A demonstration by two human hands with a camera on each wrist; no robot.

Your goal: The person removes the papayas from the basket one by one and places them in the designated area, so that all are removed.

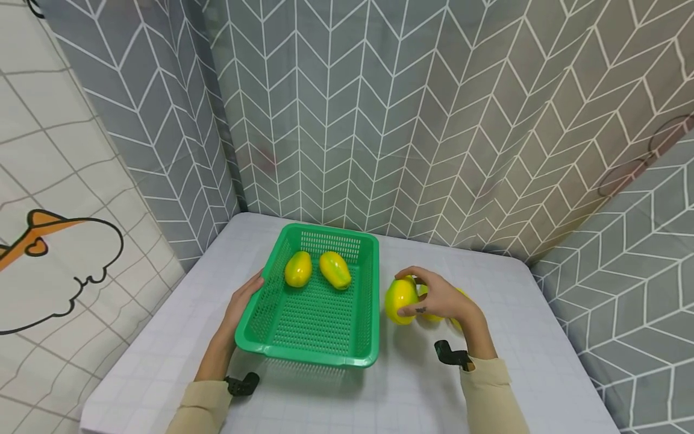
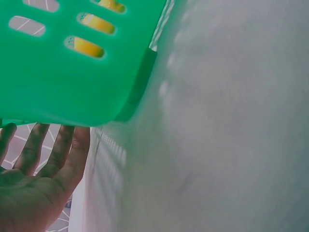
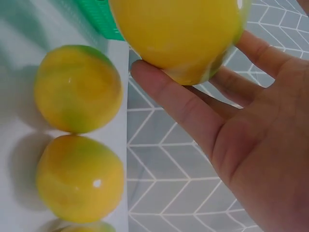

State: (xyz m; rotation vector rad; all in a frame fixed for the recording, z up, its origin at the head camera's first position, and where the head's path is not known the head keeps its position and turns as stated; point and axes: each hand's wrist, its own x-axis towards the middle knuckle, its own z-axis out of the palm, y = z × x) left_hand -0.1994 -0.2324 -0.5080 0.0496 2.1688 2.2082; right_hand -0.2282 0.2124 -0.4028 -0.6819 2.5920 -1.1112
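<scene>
My right hand [image 1: 434,295] holds a yellow-green mango [image 1: 400,300] between thumb and fingers, just right of a green plastic basket [image 1: 309,355]. In the right wrist view the held mango [image 3: 178,38] is raised off the white table, beside two other mangoes [image 3: 77,89] and part of another. Inside the basket, towards its back, lie two more mangoes, one plump [image 1: 298,269] and one longer [image 1: 335,270]. Along the basket's left side rests my left hand [image 1: 238,304]. Its fingers [image 2: 72,157] are fairly straight and meet the basket's rim in the left wrist view.
The white table [image 1: 520,337] carries the basket and the loose mangoes, which my right hand partly covers in the head view. Grey patterned curtains [image 1: 347,120] hang behind and to the right, and a white printed cloth [image 1: 65,181] hangs at the left.
</scene>
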